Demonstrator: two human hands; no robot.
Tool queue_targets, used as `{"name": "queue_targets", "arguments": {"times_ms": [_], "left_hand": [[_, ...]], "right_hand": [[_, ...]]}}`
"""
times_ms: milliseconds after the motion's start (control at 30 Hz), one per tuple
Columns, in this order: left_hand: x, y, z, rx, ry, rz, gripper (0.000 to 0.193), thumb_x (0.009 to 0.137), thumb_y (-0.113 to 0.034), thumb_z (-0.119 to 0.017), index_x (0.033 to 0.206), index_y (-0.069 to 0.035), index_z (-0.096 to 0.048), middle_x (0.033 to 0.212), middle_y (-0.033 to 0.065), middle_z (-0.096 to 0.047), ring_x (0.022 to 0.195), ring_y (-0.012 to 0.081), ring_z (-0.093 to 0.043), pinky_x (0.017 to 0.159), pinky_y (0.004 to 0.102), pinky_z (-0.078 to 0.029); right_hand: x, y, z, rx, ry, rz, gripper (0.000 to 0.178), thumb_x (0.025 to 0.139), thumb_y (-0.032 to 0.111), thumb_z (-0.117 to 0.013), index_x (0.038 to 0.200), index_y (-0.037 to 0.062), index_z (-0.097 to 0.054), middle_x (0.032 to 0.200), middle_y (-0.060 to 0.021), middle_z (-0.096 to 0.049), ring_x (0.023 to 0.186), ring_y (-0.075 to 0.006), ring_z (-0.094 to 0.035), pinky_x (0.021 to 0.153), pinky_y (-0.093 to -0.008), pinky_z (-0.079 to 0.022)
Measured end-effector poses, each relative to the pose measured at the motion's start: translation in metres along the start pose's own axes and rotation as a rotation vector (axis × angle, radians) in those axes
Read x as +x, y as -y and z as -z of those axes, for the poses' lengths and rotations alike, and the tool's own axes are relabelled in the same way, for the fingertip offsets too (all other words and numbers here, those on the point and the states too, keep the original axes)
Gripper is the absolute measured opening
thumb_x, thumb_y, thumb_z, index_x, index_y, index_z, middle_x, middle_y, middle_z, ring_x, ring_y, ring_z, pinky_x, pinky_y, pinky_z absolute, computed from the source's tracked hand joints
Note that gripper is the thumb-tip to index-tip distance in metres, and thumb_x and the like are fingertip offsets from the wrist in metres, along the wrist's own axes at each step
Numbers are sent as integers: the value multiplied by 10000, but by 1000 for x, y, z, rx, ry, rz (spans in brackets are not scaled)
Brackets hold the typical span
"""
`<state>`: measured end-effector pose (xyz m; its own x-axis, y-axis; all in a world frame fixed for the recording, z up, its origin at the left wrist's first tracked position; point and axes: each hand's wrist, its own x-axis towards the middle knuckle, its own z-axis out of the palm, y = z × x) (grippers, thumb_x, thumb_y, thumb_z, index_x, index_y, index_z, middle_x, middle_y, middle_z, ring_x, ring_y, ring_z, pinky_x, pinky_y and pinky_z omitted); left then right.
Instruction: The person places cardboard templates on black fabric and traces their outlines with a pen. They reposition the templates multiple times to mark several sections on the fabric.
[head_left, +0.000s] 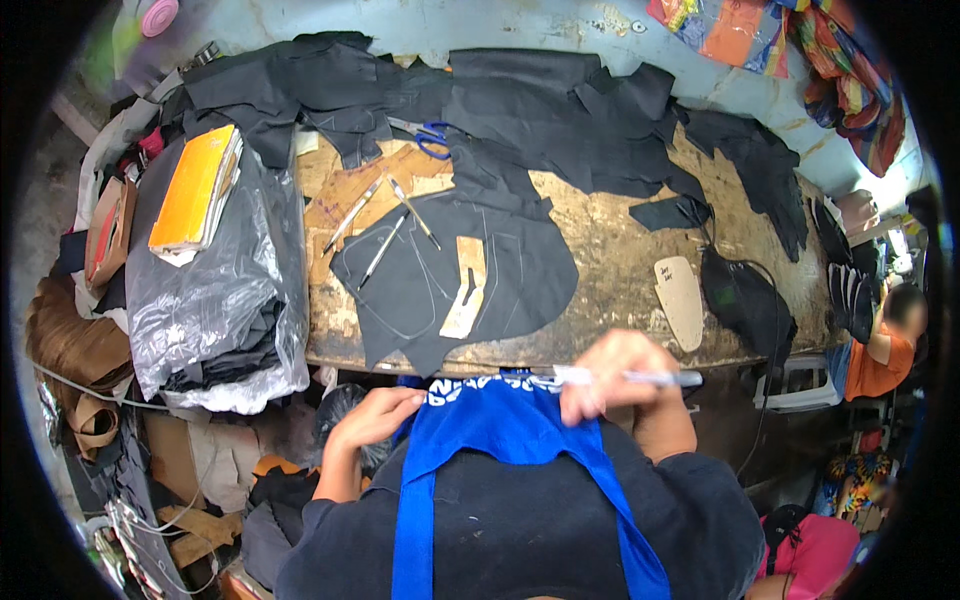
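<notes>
My right hand [625, 372] is closed around a slim white and silver pen [665, 379], held level just above the blue apron [500, 425] at the table's front edge. Slightly blurred, its fingers wrap the pen's middle. Beside the apron's left edge, my left hand [383, 414] has its fingers stretched out and holds nothing I can see. In front of me lies a black fabric piece [520, 250] with pale drawn outlines. On it rest a slotted cardboard template [466, 290] and silver pens [385, 250]; another pen [353, 214] lies partly beyond it.
Blue-handled scissors [432, 138] lie among black cloth [540, 100] at the back. A plastic-wrapped bundle [215, 300] carries a yellow-covered pad [197, 190] on the left. An oval template [679, 300] lies to the right. A person in orange [880, 350] sits at far right.
</notes>
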<state>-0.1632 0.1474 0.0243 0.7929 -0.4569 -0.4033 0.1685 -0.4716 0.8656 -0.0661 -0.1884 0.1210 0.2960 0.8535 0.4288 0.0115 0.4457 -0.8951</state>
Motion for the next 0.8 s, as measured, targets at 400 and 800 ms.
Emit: {"name": "queue_targets", "arguments": {"times_ms": [400, 800], "left_hand": [[-43, -166, 13, 63, 763, -1227, 283, 941, -278, -471, 902, -56, -643, 686, 24, -487, 680, 207, -522, 697, 342, -407], [-112, -193, 24, 299, 794, -1391, 174, 904, -160, -460, 926, -81, -614, 823, 6, -501, 754, 157, -537, 694, 308, -425]], "right_hand": [[8, 64, -52, -131, 401, 219, 108, 868, 20, -558, 823, -75, -585, 654, -126, -475, 644, -292, -526, 531, -364, -418], [-25, 201, -153, -841, 602, 784, 27, 752, -7, -575, 778, -13, -578, 682, -60, -549, 566, -156, -527, 426, -273, -428]]}}
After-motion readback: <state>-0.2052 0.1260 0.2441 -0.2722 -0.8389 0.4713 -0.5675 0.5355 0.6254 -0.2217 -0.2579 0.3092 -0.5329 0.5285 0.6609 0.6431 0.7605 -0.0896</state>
